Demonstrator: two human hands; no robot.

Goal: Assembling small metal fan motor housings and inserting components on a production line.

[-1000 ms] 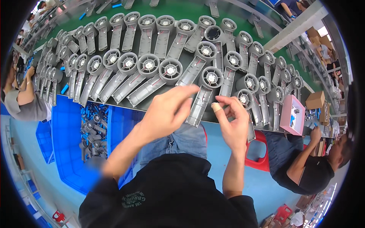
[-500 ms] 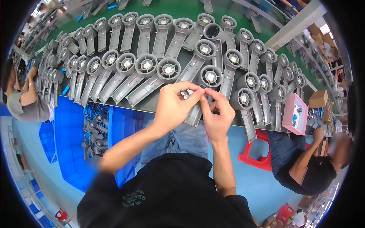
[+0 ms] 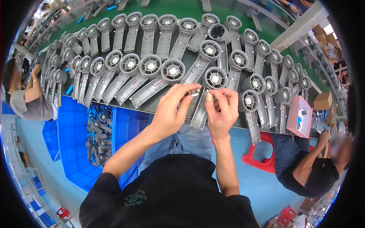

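Note:
Between thumb and forefinger, my left hand [image 3: 171, 112] pinches a small circuit board [image 3: 195, 92] with metallic and white parts. Close to its right, my right hand [image 3: 222, 112] has thumb and forefinger pressed together at a tiny pale piece, too small to name. A gap separates the two sets of fingertips. Behind them a grey handheld fan housing [image 3: 215, 78] lies on the bench, its round guard away from me and its open trough-like handle toward me, partly hidden by my fingers. Another housing [image 3: 173, 71] lies to the left, red wire along its handle.
Rows of similar fan housings cover the dark bench [image 3: 152, 102]. A blue bin [image 3: 72, 152] with loose parts stands lower left. To the right are a pink box [image 3: 300, 116], a red stool [image 3: 260, 161] and a seated co-worker [image 3: 310, 167]. Another co-worker [image 3: 28, 97] sits at far left.
My hands have drawn apart; their fingertips met before. The circuit board now shows more plainly in my left hand. The whole view has shifted slightly.

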